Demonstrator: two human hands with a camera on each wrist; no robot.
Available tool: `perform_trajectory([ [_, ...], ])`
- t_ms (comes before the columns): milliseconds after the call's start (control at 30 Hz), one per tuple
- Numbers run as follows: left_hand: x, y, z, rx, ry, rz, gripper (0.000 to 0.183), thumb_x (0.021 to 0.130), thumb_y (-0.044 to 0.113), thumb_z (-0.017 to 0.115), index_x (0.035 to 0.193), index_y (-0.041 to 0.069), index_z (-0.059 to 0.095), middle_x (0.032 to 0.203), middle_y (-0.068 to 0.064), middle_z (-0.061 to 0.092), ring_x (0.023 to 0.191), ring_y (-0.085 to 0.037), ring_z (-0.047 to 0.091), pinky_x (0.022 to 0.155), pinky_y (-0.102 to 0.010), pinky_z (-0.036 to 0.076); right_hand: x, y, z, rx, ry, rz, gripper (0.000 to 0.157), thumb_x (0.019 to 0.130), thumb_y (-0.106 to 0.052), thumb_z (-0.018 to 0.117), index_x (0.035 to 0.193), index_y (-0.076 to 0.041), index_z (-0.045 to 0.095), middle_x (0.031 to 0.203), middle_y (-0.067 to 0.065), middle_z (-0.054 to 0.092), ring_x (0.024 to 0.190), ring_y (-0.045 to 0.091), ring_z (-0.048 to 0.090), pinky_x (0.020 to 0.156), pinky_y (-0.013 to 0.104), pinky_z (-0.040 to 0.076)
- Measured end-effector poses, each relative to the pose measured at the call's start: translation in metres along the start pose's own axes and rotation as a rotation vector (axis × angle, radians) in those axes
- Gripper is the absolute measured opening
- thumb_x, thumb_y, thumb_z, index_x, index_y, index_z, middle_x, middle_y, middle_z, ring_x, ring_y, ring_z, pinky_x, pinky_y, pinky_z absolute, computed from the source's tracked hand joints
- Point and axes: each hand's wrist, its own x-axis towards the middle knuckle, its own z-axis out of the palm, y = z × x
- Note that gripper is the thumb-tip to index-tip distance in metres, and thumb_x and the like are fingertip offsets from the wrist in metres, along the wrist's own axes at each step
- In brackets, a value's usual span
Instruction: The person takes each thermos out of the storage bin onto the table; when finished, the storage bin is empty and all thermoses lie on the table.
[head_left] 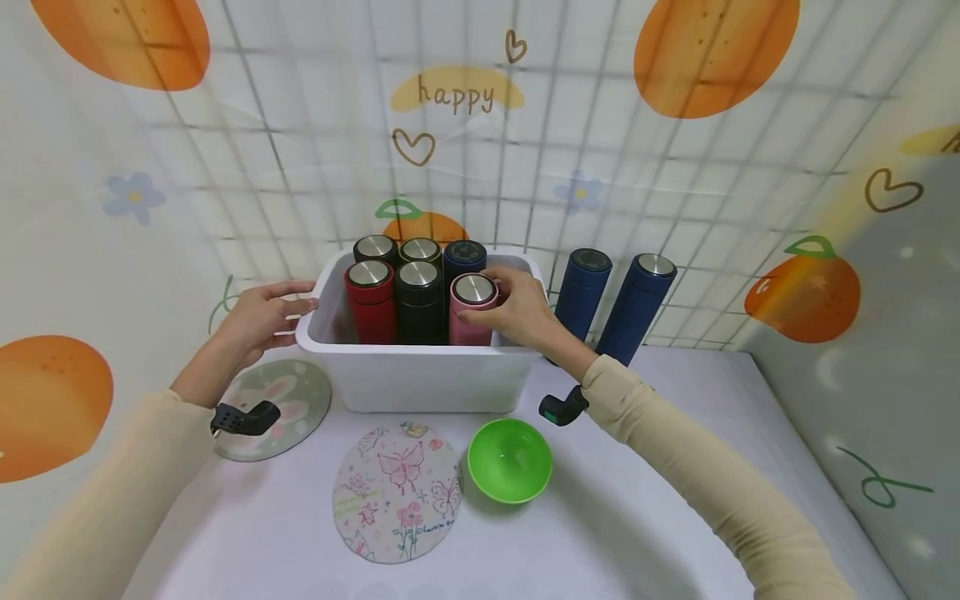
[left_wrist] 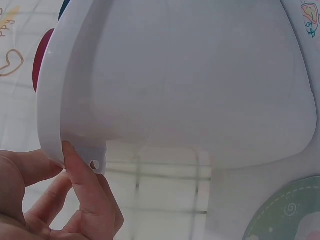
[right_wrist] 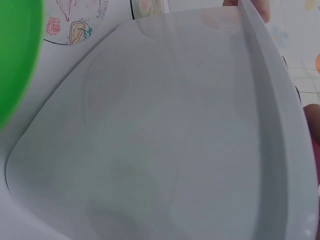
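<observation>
My right hand (head_left: 522,309) grips a pink thermos bottle (head_left: 462,326) with a steel lid, standing at the right front inside a white plastic bin (head_left: 427,380). At the bin's left end, my left hand (head_left: 261,323) pinches the rim; the left wrist view shows the thumb and fingers (left_wrist: 82,182) at the rim's edge beside a small tab with a hole. Next to the pink bottle stand a black bottle (head_left: 419,310) and a red bottle (head_left: 370,308). Behind them are a dark blue bottle (head_left: 464,257) and two more dark ones. In the right wrist view, the bin wall (right_wrist: 165,120) mostly hides the right hand.
Two blue bottles (head_left: 583,287) stand right of the bin, partly behind my right forearm. In front lie a green bowl (head_left: 510,461) and a round butterfly mat (head_left: 397,493). A round green rabbit mat (head_left: 311,400) lies under my left arm. A printed curtain (head_left: 480,175) hangs behind.
</observation>
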Motion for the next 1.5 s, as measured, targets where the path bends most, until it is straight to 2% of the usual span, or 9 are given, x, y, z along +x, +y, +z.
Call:
perform_trajectory([
  [433,0.0,-0.001,0.0,0.003,0.007,0.001,0.059,0.1,0.029,0.063,0.152,0.012,0.042,0.137,-0.016,0.049,0.091,-0.013,0.067,0.079,-0.03,0.057,-0.006,-0.004,-0.002,0.033,0.016,-0.001,0.054,0.075,-0.024,0.09,0.12,-0.007,0.066,0.1,0.003,0.072,0.086,0.015,0.067,0.074,0.032,0.053],
  [700,-0.002,0.001,0.001,-0.012,0.0,0.005,0.059,0.099,0.027,0.064,0.152,0.011,0.042,0.131,-0.012,0.052,0.087,-0.008,0.067,0.079,-0.029,0.057,-0.008,-0.012,-0.011,0.048,0.063,-0.051,0.057,0.076,-0.023,0.089,0.125,-0.007,0.065,0.111,0.004,0.068,0.092,0.015,0.067,0.077,0.03,0.054],
  [1100,-0.001,0.001,0.001,-0.004,-0.003,0.005,0.061,0.098,0.029,0.065,0.152,0.011,0.043,0.126,-0.008,0.054,0.088,-0.009,0.066,0.078,-0.028,0.057,-0.012,-0.033,-0.03,0.024,0.121,-0.045,0.061,0.076,-0.029,0.089,0.128,-0.008,0.064,0.109,0.004,0.071,0.09,0.014,0.068,0.076,0.031,0.055],
  [1367,0.004,-0.001,0.001,0.01,-0.008,-0.005,0.062,0.099,0.031,0.065,0.153,0.012,0.041,0.136,-0.012,0.049,0.089,-0.008,0.066,0.079,-0.029,0.057,-0.016,-0.047,-0.043,0.037,0.158,-0.079,0.059,0.074,-0.028,0.089,0.125,-0.008,0.066,0.109,0.004,0.071,0.091,0.014,0.07,0.076,0.032,0.056],
  [1500,0.004,-0.003,-0.002,0.012,-0.008,-0.011,0.062,0.099,0.032,0.064,0.153,0.012,0.041,0.13,-0.008,0.052,0.088,-0.009,0.066,0.078,-0.028,0.057,-0.017,-0.054,-0.046,0.042,0.16,-0.099,0.058,0.074,-0.027,0.09,0.125,-0.009,0.066,0.11,0.003,0.071,0.092,0.014,0.07,0.076,0.032,0.056],
])
